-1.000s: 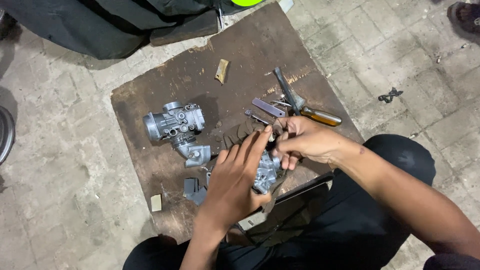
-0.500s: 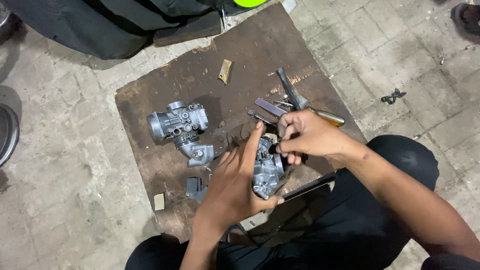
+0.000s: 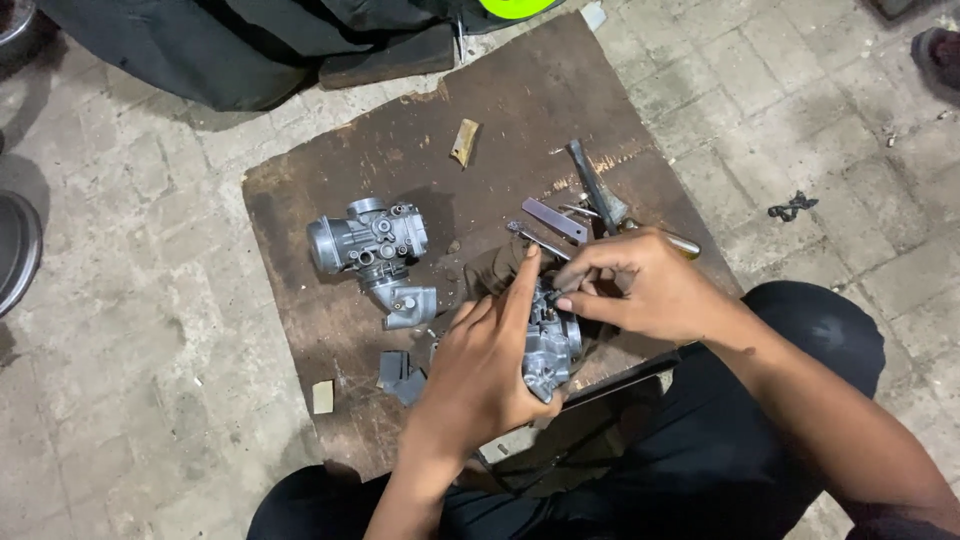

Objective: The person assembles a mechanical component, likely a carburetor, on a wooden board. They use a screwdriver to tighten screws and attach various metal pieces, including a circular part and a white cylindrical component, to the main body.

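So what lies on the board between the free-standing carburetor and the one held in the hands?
Head view: a small grey elbow fitting lies between free carburetor and held carburetor.

On a brown wooden board (image 3: pixel 400 160) laid on paving stones, the left hand (image 3: pixel 490 365) grips a grey metal carburetor (image 3: pixel 550 345), index finger stretched along its top. The right hand (image 3: pixel 645 285) pinches at its upper end with thumb and forefinger. A second carburetor (image 3: pixel 365 245) lies apart to the left, near flat metal tools (image 3: pixel 555 220).
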